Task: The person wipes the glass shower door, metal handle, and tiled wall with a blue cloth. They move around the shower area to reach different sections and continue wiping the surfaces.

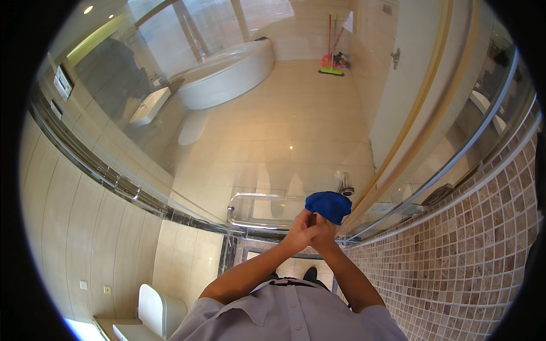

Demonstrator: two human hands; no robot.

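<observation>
A bunched blue cloth (329, 206) is held up in front of my chest, before a glass panel with a chrome bar handle (258, 226). My left hand (300, 230) pinches the lower left edge of the cloth. Touching it on the right, my right hand (323, 232) grips the underside of the same cloth; the cloth hides some of its fingertips. The bar handle lies to the left of both hands.
Brown mosaic tiles (443, 255) cover the wall at right. A white toilet (152, 309) stands at lower left. Beyond the glass are a bathtub (230, 79), a washbasin (150, 105), a green broom (331, 72) and a white door (409, 72).
</observation>
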